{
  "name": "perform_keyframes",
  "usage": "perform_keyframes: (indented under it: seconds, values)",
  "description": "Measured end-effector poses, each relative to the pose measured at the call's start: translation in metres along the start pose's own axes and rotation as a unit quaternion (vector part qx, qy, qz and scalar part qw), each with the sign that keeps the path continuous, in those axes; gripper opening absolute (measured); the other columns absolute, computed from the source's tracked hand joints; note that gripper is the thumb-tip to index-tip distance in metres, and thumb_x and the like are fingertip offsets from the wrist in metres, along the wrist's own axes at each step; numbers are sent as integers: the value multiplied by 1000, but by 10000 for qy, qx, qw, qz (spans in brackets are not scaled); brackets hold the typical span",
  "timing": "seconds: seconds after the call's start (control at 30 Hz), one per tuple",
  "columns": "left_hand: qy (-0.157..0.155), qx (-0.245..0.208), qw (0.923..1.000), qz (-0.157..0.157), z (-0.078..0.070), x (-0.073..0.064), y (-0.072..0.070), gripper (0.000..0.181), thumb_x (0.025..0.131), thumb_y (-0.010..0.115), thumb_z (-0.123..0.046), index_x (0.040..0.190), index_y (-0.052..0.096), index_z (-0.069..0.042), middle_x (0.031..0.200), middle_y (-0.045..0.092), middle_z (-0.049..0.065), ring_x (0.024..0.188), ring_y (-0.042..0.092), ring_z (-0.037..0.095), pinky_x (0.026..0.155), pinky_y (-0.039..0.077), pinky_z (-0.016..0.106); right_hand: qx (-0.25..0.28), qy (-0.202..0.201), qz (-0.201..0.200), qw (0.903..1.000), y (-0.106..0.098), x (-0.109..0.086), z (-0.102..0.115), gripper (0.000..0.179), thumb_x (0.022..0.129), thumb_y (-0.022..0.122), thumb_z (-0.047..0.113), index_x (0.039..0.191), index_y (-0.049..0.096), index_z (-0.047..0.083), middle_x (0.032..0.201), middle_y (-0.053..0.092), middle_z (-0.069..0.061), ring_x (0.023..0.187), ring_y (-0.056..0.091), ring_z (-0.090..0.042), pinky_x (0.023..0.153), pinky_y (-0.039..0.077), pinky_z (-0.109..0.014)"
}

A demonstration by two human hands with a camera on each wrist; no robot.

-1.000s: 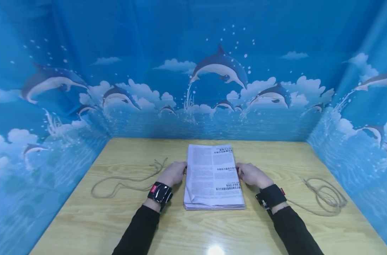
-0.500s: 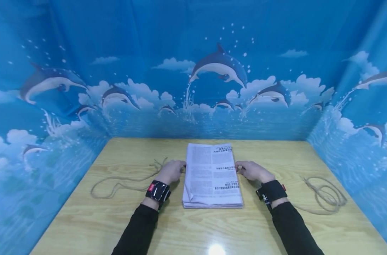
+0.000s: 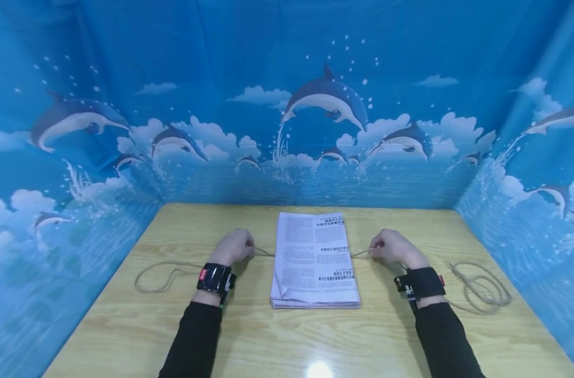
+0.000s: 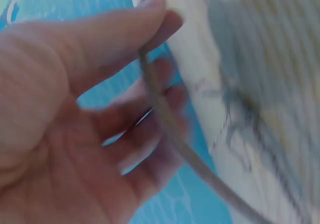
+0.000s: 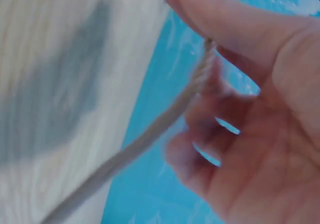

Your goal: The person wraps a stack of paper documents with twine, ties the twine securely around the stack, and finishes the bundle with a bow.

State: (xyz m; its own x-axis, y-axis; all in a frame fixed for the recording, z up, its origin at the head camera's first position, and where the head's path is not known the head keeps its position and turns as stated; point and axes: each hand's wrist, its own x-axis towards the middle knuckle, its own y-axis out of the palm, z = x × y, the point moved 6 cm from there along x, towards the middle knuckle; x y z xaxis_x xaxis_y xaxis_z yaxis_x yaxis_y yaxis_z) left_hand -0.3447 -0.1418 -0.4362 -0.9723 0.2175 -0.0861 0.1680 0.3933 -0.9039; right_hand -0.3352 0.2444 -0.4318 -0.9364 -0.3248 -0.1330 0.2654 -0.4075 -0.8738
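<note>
A stack of folded newspapers (image 3: 310, 262) lies in the middle of the table. Thin beige rope (image 3: 265, 252) emerges from its left and right sides; the part at the stack is hidden. Left of the papers, my left hand (image 3: 232, 248) pinches the rope between thumb and forefinger, and in the left wrist view the rope (image 4: 175, 134) hangs down from that pinch. On the other side my right hand (image 3: 397, 248) pinches the rope too. The right wrist view shows this rope (image 5: 140, 144) trailing from under the thumb, the other fingers loosely bent.
A loop of rope (image 3: 147, 290) lies on the table at the left. Looser coils of rope (image 3: 487, 294) rest near the right edge. Behind the wooden table (image 3: 315, 341) and at both sides hangs a blue dolphin-print curtain (image 3: 287, 173).
Both hands have moved outward from the sides of the newspapers, left hand to the left, right hand to the right. Stretches of rope now show between them and the stack, which has shifted very little.
</note>
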Motion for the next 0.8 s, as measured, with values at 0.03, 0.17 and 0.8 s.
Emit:
perform_keyframes:
  seconds: [0.03, 0.17, 0.8]
  values:
    - [-4, 34, 9998, -196, 3, -1, -6, 9, 88, 72, -16, 88, 76, -9, 91, 72, 7, 80, 64, 21, 70, 53, 37, -18, 98, -154, 9998, -5, -2, -2, 12, 91, 69, 15, 94, 76, 6, 94, 72, -10, 79, 62, -20, 70, 50, -36]
    - [73, -2, 9962, -870, 4, -3, -22, 14, 89, 72, -23, 91, 78, -10, 100, 74, 8, 84, 66, 21, 73, 53, 38, 19, 262, -708, 9971, -20, -9, -1, 19, 93, 67, 22, 100, 75, 6, 97, 73, -12, 81, 66, -23, 69, 51, -37]
    - [1960, -1263, 9344, -2694, -66, 2, -29, 17, 93, 66, -10, 108, 75, -8, 97, 76, 7, 85, 71, 17, 69, 57, 31, 3518, 70, -2392, 9049, -13, 25, 58, 23, 99, 56, 10, 114, 45, -4, 112, 68, -27, 106, 68, -35, 86, 57, -36]
